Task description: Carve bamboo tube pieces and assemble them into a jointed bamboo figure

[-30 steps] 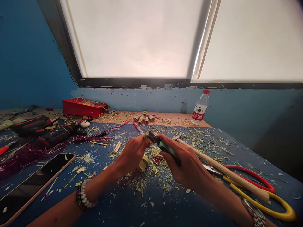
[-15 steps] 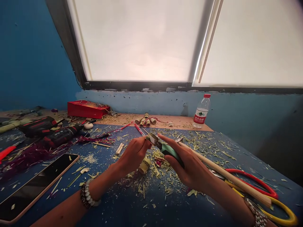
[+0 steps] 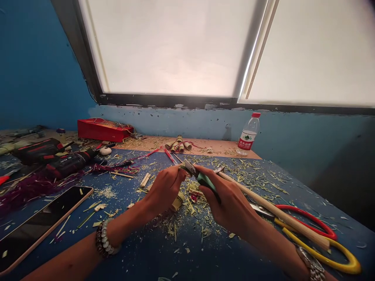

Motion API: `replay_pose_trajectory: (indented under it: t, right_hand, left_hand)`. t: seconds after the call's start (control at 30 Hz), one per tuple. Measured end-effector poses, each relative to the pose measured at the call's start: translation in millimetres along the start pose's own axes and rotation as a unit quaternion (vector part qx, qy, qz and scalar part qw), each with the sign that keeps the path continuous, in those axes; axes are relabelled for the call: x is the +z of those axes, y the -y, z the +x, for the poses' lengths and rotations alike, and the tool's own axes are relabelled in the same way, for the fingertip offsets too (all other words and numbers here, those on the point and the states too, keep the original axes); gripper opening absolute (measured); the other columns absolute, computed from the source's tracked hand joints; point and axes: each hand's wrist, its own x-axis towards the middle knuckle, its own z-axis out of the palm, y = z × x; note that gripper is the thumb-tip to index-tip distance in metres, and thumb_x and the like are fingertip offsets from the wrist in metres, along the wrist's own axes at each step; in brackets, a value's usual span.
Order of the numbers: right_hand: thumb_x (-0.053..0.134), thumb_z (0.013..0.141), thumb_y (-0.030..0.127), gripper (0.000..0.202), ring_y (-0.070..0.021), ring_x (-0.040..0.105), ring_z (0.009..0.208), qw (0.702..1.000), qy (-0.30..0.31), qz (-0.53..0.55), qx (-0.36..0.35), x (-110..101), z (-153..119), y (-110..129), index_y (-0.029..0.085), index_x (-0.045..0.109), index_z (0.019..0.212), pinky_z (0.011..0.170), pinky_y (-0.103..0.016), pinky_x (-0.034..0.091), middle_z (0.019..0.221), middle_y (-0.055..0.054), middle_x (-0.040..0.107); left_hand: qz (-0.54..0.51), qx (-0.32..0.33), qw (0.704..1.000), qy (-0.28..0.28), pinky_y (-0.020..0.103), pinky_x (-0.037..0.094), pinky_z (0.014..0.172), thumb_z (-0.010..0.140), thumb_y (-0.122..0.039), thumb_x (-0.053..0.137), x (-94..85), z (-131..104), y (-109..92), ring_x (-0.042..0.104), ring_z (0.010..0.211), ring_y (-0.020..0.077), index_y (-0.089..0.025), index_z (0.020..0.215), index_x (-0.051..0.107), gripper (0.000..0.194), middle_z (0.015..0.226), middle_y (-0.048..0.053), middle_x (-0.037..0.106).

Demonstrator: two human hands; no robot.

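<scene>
My left hand [image 3: 165, 185] is closed in a pinch around a small green bamboo piece [image 3: 184, 170], mostly hidden by the fingers. In my right hand [image 3: 230, 195] is a knife [image 3: 207, 182] with a green and black handle. Its short flat metal blade points up against the bamboo piece, and my right fingers are wrapped along the handle. Below the hands a short bamboo section [image 3: 178, 201] lies on the blue tabletop among pale green shavings [image 3: 191, 210].
Scissors [image 3: 345, 255] with red and yellow handles and a long wooden stick [image 3: 272, 208] lie at right. A phone [image 3: 43, 226] and a cordless drill [image 3: 72, 164] are at left. Behind stand a red box [image 3: 101, 130], bamboo pieces [image 3: 178, 145] and a water bottle [image 3: 248, 134].
The knife blade has tilted upward at the bamboo piece. My right hand has shifted slightly left and up. The whole view has moved a little.
</scene>
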Motion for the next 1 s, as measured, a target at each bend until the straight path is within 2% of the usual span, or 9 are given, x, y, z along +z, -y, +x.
replay_pose_trajectory:
  t: [0.1,0.23,0.3,0.37,0.47,0.53,0.73,0.9,1.0]
  right_hand:
    - [0.040,0.101,0.025,0.041,-0.0183,0.062,0.069,1.000,-0.007,-0.006,0.007,1.9,0.8,2.3,0.018,0.043,0.142,0.060,-0.029,0.041,0.101,-0.009,0.070]
    - [0.042,0.101,0.027,0.034,-0.0156,0.056,0.059,0.999,-0.025,0.017,0.037,1.6,3.5,1.3,0.016,0.049,0.133,0.055,-0.027,0.038,0.081,-0.004,0.067]
    - [0.042,0.101,0.029,0.034,-0.0144,0.053,0.056,0.998,-0.036,0.029,0.052,-0.9,4.6,-1.2,0.015,0.050,0.131,0.053,-0.027,0.036,0.075,-0.002,0.063]
    - [0.042,0.101,0.029,0.040,-0.0136,0.051,0.054,0.998,-0.034,0.039,0.040,-4.2,5.0,-3.7,0.015,0.046,0.138,0.052,-0.026,0.035,0.072,0.001,0.061]
    - [0.042,0.102,0.028,0.055,-0.0135,0.049,0.052,0.999,-0.009,0.034,-0.001,-8.1,4.3,-5.8,0.017,0.030,0.154,0.052,-0.026,0.035,0.070,0.002,0.059]
    - [0.043,0.102,0.028,0.060,-0.0148,0.051,0.055,1.000,0.010,0.021,-0.017,-9.0,3.7,-6.5,0.017,0.024,0.157,0.054,-0.027,0.037,0.073,0.000,0.062]
    - [0.044,0.101,0.027,0.049,-0.0198,0.063,0.079,0.998,0.037,0.026,-0.039,-8.4,3.4,-6.3,0.021,0.040,0.150,0.067,-0.030,0.045,0.096,-0.008,0.070]
    - [0.044,0.101,0.028,0.047,-0.0205,0.065,0.080,0.999,0.015,0.035,0.002,-3.1,2.5,-2.0,0.017,0.045,0.146,0.069,-0.031,0.047,0.105,-0.012,0.071]
    - [0.045,0.100,0.028,0.046,-0.0201,0.065,0.075,0.999,-0.003,0.042,0.023,1.6,2.7,1.4,0.015,0.046,0.144,0.066,-0.031,0.046,0.099,-0.011,0.072]
  left_hand:
    - [0.018,0.015,1.000,-0.009,0.029,0.030,0.056,0.104,-0.033,0.029,0.7,0.8,0.2,0.039,0.056,0.0130,-0.021,0.070,0.042,0.038,0.063,-0.003,0.047]
    - [0.047,0.059,0.997,-0.015,0.029,0.034,0.060,0.103,-0.028,0.032,0.1,1.4,-0.2,0.047,0.062,0.0144,-0.021,0.073,0.046,0.034,0.069,0.000,0.056]
    - [0.048,0.058,0.997,-0.023,0.029,0.033,0.059,0.103,-0.028,0.032,-0.9,1.3,-0.3,0.045,0.061,0.0141,-0.021,0.072,0.045,0.034,0.068,-0.001,0.055]
    - [0.045,0.041,0.997,-0.040,0.029,0.031,0.057,0.102,-0.028,0.033,-1.9,1.4,0.6,0.041,0.056,0.0134,-0.021,0.070,0.043,0.035,0.064,-0.002,0.052]
    - [0.048,0.030,0.997,-0.051,0.029,0.030,0.056,0.101,-0.027,0.032,-2.9,2.0,3.2,0.041,0.055,0.0134,-0.021,0.069,0.042,0.034,0.063,-0.002,0.051]
    - [0.057,0.034,0.997,-0.047,0.029,0.031,0.057,0.101,-0.027,0.032,-3.3,2.5,5.0,0.043,0.056,0.0139,-0.021,0.070,0.044,0.034,0.064,-0.002,0.053]
    - [0.113,0.086,0.989,-0.049,0.031,0.038,0.067,0.103,-0.025,0.029,-5.8,4.0,8.8,0.049,0.067,0.0169,-0.020,0.073,0.047,0.036,0.071,0.001,0.057]
    - [0.162,0.094,0.980,-0.063,0.031,0.039,0.066,0.105,-0.026,0.028,-4.4,3.5,10.0,0.049,0.065,0.0174,-0.020,0.076,0.051,0.038,0.071,0.002,0.057]
    - [0.176,0.081,0.979,-0.069,0.032,0.038,0.064,0.104,-0.025,0.029,-0.8,2.8,9.0,0.051,0.064,0.0175,-0.019,0.076,0.053,0.037,0.069,0.002,0.058]
